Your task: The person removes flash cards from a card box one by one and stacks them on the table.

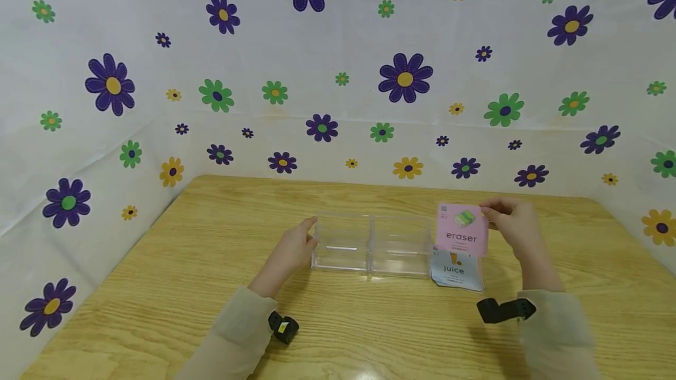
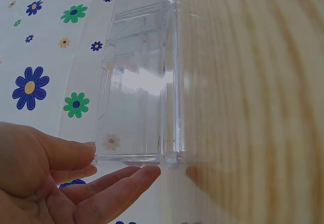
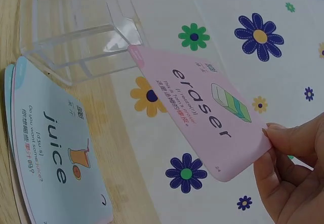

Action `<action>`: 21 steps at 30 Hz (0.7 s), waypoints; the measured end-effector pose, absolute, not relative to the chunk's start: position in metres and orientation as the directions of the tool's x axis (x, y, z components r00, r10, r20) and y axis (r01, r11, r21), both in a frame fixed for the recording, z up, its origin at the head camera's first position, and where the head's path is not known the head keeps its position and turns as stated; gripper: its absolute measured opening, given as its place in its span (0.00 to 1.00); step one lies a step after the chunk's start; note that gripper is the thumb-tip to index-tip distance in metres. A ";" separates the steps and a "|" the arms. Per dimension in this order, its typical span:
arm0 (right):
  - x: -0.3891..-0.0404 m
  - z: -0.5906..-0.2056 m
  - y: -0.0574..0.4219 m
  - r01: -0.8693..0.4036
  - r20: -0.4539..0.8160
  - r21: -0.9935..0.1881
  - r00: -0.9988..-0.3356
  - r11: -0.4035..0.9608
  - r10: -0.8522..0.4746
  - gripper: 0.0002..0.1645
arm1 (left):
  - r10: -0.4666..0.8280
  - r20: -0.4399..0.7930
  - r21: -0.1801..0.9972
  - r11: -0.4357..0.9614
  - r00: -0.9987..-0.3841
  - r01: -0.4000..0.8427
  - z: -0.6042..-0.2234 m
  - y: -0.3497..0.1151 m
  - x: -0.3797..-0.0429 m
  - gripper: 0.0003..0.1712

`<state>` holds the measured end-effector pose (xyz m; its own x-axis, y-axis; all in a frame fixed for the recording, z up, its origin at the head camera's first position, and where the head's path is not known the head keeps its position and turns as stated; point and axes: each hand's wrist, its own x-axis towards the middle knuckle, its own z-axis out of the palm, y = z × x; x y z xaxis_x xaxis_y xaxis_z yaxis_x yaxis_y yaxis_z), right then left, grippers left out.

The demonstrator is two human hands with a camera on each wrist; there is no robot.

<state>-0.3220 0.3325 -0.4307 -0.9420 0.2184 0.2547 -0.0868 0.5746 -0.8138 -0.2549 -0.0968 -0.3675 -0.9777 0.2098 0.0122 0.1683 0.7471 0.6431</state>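
Note:
My right hand (image 1: 514, 227) pinches a pink flashcard (image 1: 462, 228) by its upper right corner. The card reads "eraser" and carries a green and white eraser picture. Just below it lies a small stack of cards, topped by a light blue "juice" card (image 1: 455, 271); the pink card overlaps its upper edge in the head view. A clear plastic box (image 1: 343, 260) with two compartments stands left of the stack. At the box's left end is my left hand (image 1: 289, 249), its fingers and thumb touching the end wall (image 2: 131, 158), with the fingers fairly straight.
The wooden table (image 1: 369, 327) runs back to a white cloth (image 1: 338, 34) printed with purple, green and yellow flowers. Black wrist cameras are strapped over both sleeves, one at the left wrist (image 1: 285, 328) and another at the right (image 1: 496, 311).

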 end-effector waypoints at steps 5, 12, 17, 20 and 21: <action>-0.319 -0.427 0.333 -0.067 0.240 -0.801 -0.946 0.595 0.216 0.14 | 0.207 0.014 0.646 0.745 -0.978 0.167 -0.367 -0.098 -0.255 0.27; -0.316 -0.429 0.330 -0.005 0.153 -0.764 -0.973 0.645 0.174 0.11 | 0.210 0.016 0.645 0.745 -0.978 0.171 -0.366 -0.098 -0.253 0.28; -0.300 -0.413 0.316 0.039 0.056 -0.773 -0.990 0.633 0.129 0.11 | 0.212 0.019 0.651 0.739 -0.977 0.173 -0.365 -0.098 -0.252 0.27; -0.279 -0.387 0.296 0.081 -0.011 -0.783 -0.993 0.616 0.117 0.10 | 0.215 0.020 0.648 0.741 -0.976 0.176 -0.366 -0.098 -0.253 0.27; -0.271 -0.378 0.289 0.089 -0.030 -0.787 -0.994 0.611 0.107 0.11 | 0.214 0.021 0.644 0.744 -0.977 0.177 -0.366 -0.098 -0.253 0.27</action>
<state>-0.2715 0.2890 -0.3778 -0.9938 0.1072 -0.0295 0.0893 0.6108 -0.7868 -0.2528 -0.0982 -0.3660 -0.9766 0.2142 0.0206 0.1768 0.7441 0.6442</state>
